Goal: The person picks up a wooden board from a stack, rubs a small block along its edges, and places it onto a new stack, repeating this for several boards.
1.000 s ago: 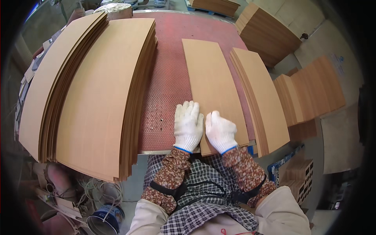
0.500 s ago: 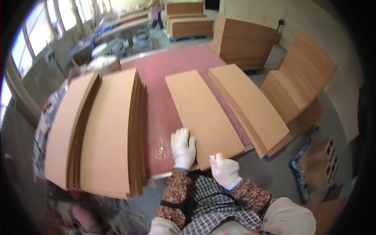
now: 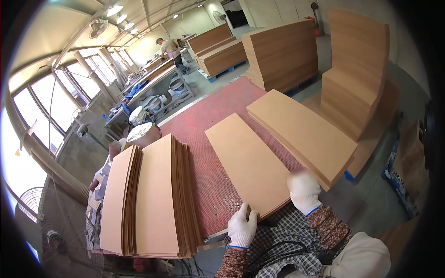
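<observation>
A light brown wooden panel (image 3: 248,160) lies at a slant on the red table, with at least one more sheet showing under its near edge. My left hand (image 3: 242,225), in a white knit glove, touches the panel's near left corner, thumb and fingers apart. Against its near right corner is my right hand (image 3: 304,192), gloved too; its fingertips are smeared, so their grip is unclear. To the right lies a thicker stack of panels (image 3: 301,132). Two stacks stand left of my hands: an inner panel stack (image 3: 157,199) and an outer panel stack (image 3: 118,204).
The red textured table (image 3: 208,190) runs away from me. Tall panel stacks (image 3: 282,55) and a curved, leaning stack (image 3: 354,78) stand beyond its right side. A fan (image 3: 58,236) is at lower left. Farther back, a person (image 3: 172,53) stands at another bench.
The view has tilted up and shifted. My left hand has moved from the panel's left side to its near left corner; my right hand has gone from the near edge to the right corner.
</observation>
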`<state>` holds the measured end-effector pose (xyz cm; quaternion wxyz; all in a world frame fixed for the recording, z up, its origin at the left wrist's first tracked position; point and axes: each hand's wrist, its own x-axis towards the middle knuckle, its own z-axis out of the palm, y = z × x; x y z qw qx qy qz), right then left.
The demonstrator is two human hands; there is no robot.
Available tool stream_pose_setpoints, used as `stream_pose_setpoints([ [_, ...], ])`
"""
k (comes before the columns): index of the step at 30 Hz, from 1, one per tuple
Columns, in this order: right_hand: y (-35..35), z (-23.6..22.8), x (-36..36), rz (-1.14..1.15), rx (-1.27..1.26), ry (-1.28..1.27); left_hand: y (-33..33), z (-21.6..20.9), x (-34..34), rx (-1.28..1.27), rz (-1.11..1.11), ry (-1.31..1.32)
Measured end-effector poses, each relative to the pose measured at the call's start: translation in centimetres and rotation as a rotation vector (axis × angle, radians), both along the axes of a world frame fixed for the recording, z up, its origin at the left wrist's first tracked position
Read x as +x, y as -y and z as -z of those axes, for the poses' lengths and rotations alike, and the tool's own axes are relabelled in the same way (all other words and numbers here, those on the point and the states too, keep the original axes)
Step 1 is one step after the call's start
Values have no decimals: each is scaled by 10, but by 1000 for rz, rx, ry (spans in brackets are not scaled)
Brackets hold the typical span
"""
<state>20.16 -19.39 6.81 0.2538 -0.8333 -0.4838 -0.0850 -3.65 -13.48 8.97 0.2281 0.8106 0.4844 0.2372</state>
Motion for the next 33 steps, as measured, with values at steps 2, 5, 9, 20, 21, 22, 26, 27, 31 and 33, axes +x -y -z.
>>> stream_pose_setpoints([
  [2, 3, 3, 4, -1, 24, -36, 5, -8, 6, -67, -112, -36],
  [5, 11, -9, -3, -38, -45, -141, 1, 7, -2, -215, -179, 122],
  [9, 17, -12, -9, -97, -40, -265, -2, -11, -11, -578, -217, 677],
  [20, 29, -82, -77, -388, 243, -873, 25, -127, -63, -485, -344, 862],
  [21, 25, -89, -86, -427, 273, -886, 28, -136, -73, -460, -369, 841],
  [22, 24, -94, -92, -455, 307, -893, 34, -154, -75, -462, -402, 820],
  [26, 12, -104, -121, -622, 268, -909, 35, -149, -132, -306, -413, 744],
  [27, 9, -101, -131, -651, 277, -913, 37, -150, -145, -300, -441, 742],
  [31, -2, -97, -167, -754, 314, -943, 37, -143, -186, -194, -539, 722],
  [33, -8, -94, -183, -790, 331, -925, 35, -130, -200, 51, -664, 558],
])
